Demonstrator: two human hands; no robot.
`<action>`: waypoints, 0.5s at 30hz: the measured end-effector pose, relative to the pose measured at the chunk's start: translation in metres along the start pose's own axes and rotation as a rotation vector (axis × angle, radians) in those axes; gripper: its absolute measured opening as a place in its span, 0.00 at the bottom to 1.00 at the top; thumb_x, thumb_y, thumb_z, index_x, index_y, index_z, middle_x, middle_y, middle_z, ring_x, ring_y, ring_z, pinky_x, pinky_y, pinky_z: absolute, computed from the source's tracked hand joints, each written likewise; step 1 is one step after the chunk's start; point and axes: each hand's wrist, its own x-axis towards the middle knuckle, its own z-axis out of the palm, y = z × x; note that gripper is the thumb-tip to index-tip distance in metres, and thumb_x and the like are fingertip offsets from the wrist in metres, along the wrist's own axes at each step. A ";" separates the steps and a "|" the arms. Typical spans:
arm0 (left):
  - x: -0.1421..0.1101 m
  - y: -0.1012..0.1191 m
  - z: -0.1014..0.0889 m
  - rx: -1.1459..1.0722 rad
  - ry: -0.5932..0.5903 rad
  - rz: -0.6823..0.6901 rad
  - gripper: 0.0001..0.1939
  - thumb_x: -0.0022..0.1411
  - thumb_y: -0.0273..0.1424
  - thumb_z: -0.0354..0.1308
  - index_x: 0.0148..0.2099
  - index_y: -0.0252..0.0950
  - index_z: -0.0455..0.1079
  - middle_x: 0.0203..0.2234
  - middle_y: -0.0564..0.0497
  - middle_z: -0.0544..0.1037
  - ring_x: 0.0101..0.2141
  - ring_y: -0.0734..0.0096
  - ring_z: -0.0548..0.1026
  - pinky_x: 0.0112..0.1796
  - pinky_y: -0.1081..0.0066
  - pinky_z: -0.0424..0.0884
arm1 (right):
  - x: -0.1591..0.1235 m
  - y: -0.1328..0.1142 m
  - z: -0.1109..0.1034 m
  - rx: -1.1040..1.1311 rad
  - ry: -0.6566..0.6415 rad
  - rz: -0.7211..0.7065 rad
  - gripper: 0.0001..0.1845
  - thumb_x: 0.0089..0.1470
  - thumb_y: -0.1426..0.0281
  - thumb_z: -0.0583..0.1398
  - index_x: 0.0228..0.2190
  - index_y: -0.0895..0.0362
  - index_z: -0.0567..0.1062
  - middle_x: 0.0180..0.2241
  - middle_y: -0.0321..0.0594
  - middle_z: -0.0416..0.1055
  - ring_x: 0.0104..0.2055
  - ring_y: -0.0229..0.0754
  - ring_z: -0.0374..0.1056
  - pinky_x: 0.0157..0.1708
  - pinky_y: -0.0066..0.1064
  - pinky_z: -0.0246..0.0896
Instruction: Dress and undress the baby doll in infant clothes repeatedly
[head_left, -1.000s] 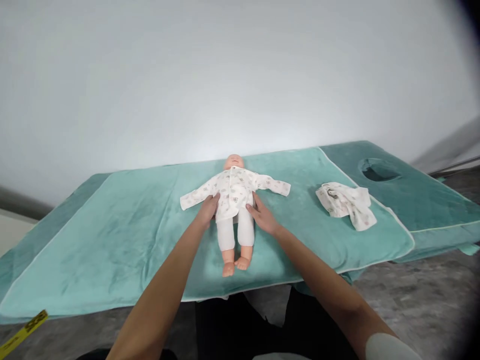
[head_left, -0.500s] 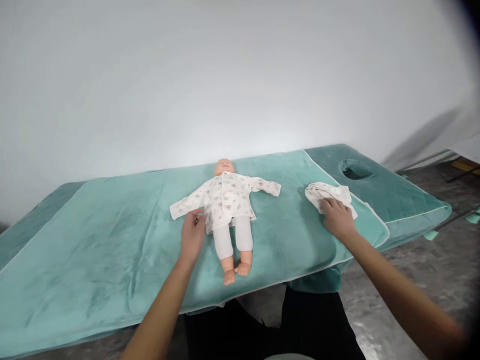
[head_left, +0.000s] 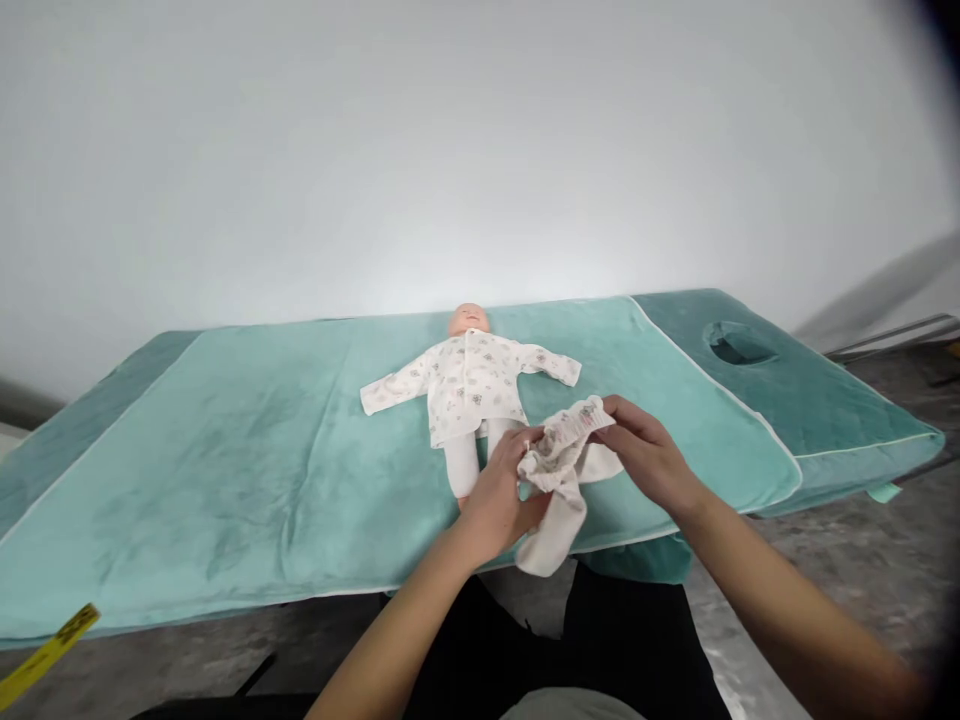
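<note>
A pair of small white baby pants [head_left: 564,470] hangs between my two hands, its gathered waistband uppermost and a leg dangling near the bed's front edge. My left hand [head_left: 499,495] grips the waistband's left side. At its right side, the fingers of my right hand [head_left: 649,455] pinch the band. Just beyond my left hand a baby doll [head_left: 469,320] lies on its back, head toward the wall. It wears a white printed jacket [head_left: 472,385] with both sleeves spread out. White covers its legs; my left hand and forearm hide its lower legs and feet.
The doll lies on a green padded bed [head_left: 225,450] against a pale wall [head_left: 450,150]. A face hole [head_left: 739,343] opens near the bed's right end. A yellow strip [head_left: 49,655] shows at lower left, above the grey floor.
My right hand has lifted the white pants off the bed and brought them left, in front of me. My left hand has moved right from the doll's side and taken hold of them.
</note>
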 end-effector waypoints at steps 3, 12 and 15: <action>0.006 0.008 -0.028 0.050 0.204 -0.030 0.19 0.59 0.27 0.53 0.52 0.45 0.69 0.46 0.48 0.76 0.47 0.59 0.74 0.49 0.61 0.72 | 0.019 -0.006 0.021 0.115 0.080 -0.017 0.08 0.55 0.61 0.63 0.31 0.52 0.75 0.30 0.35 0.72 0.34 0.41 0.69 0.37 0.34 0.68; 0.055 -0.023 -0.097 0.331 0.457 0.060 0.15 0.62 0.23 0.47 0.47 0.37 0.70 0.43 0.47 0.76 0.46 0.62 0.73 0.50 0.61 0.69 | 0.100 0.010 0.056 -0.021 0.048 0.073 0.15 0.51 0.58 0.63 0.37 0.53 0.73 0.23 0.29 0.66 0.28 0.36 0.65 0.31 0.30 0.69; 0.049 -0.017 -0.086 0.418 0.506 0.168 0.18 0.64 0.24 0.48 0.55 0.37 0.67 0.52 0.44 0.74 0.54 0.60 0.70 0.56 0.58 0.65 | 0.098 0.007 0.062 0.091 0.007 0.097 0.29 0.51 0.58 0.64 0.54 0.49 0.71 0.22 0.26 0.66 0.26 0.36 0.66 0.33 0.33 0.73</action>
